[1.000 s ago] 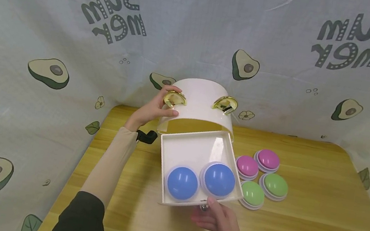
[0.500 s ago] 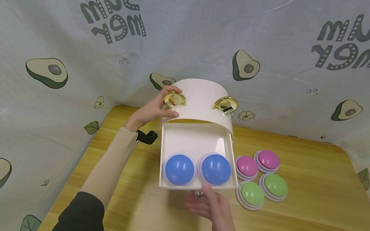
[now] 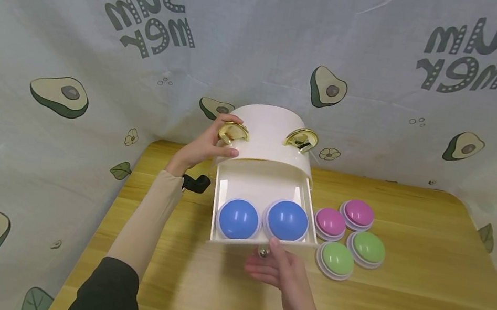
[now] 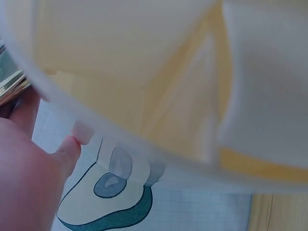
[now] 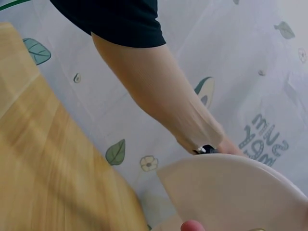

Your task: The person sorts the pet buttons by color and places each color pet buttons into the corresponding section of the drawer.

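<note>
In the head view, a white case [image 3: 269, 126] with a curved front and two gold ear-shaped handles stands at the back of the table. My left hand [image 3: 204, 146] holds its left side by the gold ear [image 3: 233, 133], thumb on the front. A white drawer [image 3: 259, 180] sits partly in the case, its front sticking out. Two blue domed discs [image 3: 238, 219] with pale rims lie in it. At the drawer's front, my right hand [image 3: 281, 273] pinches near the small metal knob [image 3: 264, 252], thumb on the front edge, fingers lower. The left wrist view looks into the case rim [image 4: 159, 154].
Two pink domed discs [image 3: 358, 213] and two green ones [image 3: 369, 247] lie on the wooden table [image 3: 425, 286], just right of the drawer. A white curtain [image 3: 266, 30] printed with avocados hangs behind the table.
My right hand has moved the drawer back into the case, and the drawer has turned from skewed to nearly straight. The left hand stays on the case; the pink and green discs lie as before.
</note>
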`<action>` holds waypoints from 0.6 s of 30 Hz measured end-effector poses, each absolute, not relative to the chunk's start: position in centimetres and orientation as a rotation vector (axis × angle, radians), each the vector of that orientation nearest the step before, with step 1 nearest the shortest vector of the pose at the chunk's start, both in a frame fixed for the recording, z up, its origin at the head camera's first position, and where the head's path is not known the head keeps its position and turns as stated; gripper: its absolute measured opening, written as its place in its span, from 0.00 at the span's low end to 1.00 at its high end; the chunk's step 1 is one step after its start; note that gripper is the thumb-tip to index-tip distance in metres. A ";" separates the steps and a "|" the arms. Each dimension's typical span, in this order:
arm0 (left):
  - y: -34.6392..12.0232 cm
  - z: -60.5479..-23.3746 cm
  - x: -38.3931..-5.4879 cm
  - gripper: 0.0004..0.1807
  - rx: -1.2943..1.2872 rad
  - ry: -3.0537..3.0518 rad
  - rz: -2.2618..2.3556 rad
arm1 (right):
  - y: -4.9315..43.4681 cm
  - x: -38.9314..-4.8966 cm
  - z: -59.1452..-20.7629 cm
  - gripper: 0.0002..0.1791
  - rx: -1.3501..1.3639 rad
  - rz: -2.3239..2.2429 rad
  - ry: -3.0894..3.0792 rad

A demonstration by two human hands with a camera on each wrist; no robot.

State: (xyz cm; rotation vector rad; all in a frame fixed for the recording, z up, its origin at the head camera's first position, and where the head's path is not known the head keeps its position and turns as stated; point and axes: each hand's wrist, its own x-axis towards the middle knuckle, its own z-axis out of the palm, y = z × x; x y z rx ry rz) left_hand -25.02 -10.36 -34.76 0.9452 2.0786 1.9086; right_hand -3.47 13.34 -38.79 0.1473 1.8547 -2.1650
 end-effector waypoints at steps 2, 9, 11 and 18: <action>-10.4 -34.8 -25.0 0.37 0.945 2.074 1.913 | 13.2 -3.5 -38.7 0.33 0.122 -2.165 1.852; -10.5 -35.0 -25.1 0.36 0.985 2.066 1.908 | 12.9 -3.9 -38.5 0.30 0.024 -2.196 1.841; -10.5 -35.0 -25.1 0.36 0.983 2.057 1.913 | 12.8 -4.1 -38.5 0.30 0.001 -2.203 1.839; -10.4 -34.9 -25.0 0.36 0.957 2.057 1.917 | 12.6 -4.7 -38.2 0.30 -0.066 -2.199 1.850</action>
